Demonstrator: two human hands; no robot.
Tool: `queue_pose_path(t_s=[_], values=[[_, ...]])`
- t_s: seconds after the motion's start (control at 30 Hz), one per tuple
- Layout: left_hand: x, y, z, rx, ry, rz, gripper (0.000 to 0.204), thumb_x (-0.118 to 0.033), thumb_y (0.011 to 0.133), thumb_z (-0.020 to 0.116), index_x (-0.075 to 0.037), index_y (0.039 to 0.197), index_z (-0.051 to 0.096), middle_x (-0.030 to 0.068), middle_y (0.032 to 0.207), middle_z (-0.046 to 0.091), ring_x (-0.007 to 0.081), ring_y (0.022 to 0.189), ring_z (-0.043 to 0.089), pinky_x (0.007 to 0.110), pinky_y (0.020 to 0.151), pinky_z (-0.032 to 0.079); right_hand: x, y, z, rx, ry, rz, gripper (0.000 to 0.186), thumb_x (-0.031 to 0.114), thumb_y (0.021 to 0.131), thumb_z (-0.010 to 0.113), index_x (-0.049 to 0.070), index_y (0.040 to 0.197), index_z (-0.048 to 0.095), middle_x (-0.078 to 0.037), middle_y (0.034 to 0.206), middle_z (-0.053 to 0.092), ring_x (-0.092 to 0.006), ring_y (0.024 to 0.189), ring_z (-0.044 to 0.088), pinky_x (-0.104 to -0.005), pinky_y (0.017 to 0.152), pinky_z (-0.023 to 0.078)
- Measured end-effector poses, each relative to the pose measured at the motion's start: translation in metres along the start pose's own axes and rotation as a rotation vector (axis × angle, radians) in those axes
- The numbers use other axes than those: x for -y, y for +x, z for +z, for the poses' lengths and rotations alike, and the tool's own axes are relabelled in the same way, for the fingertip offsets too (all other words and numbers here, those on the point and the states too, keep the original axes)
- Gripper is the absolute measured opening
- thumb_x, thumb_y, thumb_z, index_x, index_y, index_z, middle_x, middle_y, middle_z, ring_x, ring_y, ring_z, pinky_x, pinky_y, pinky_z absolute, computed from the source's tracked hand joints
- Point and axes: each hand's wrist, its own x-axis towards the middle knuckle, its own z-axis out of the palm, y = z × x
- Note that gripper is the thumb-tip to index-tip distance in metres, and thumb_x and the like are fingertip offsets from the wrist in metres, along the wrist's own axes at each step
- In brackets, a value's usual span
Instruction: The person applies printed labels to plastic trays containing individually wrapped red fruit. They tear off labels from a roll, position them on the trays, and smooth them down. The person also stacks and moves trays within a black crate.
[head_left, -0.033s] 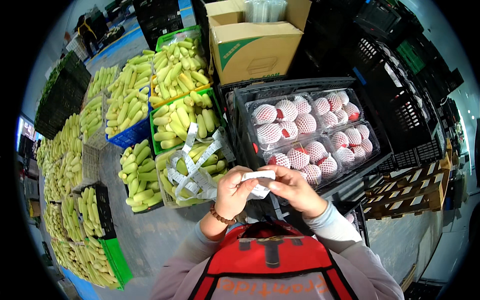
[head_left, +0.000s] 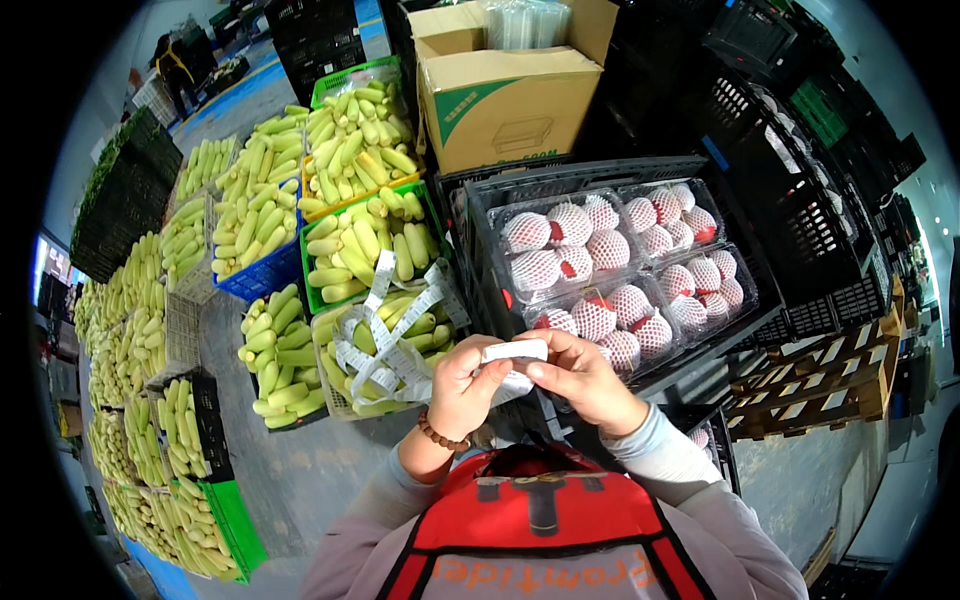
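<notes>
My left hand [head_left: 464,388] and my right hand [head_left: 588,378] meet at the centre, both closed. Between their fingertips is one end of a white label strip [head_left: 514,350], with its small upper flap bent outward. The rest of the strip [head_left: 385,345] trails left in loose, crossing loops over a crate of pale green squash [head_left: 425,325]. Just beyond my right hand stands a black crate [head_left: 560,178] with clear plastic packs of round fruit [head_left: 594,318] in white foam nets. My fingers partly hide the strip.
More crates of squash [head_left: 255,235] fill the left side. Behind the fruit stands an open cardboard box [head_left: 515,105] with clear plastic packaging inside. On the right are stacked black crates [head_left: 800,200] and a wooden pallet [head_left: 815,385]. A person [head_left: 175,70] is far back left.
</notes>
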Motion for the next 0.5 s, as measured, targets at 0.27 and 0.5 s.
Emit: queue_pose_path(t_s=[0.27,0.5], values=[[-0.022,0.017,0.014,0.091,0.207,-0.110,0.010,-0.008,0.087,0.065,0.002,0.087,0.063,0.0056,0.074,0.063,0.0110,0.066,0.059,0.024,0.060,0.046,0.003,-0.005,-0.029,-0.131,-0.206,-0.295,0.013,0.003,0.085,0.066,0.002,0.098,0.062,0.002,0.085,0.059,-0.0043,0.076,0.054,-0.0195,0.067,0.044],[-0.024,0.032,0.042,0.111,0.288,-0.242,0.015,-0.011,0.082,0.070,0.002,0.082,0.061,0.0073,0.068,0.064,0.0083,0.063,0.061,0.024,0.054,0.046,0.024,-0.009,-0.062,-0.142,-0.500,-0.460,0.008,0.002,0.084,0.066,-0.001,0.091,0.066,-0.004,0.084,0.060,-0.0089,0.073,0.055,-0.0210,0.065,0.044]])
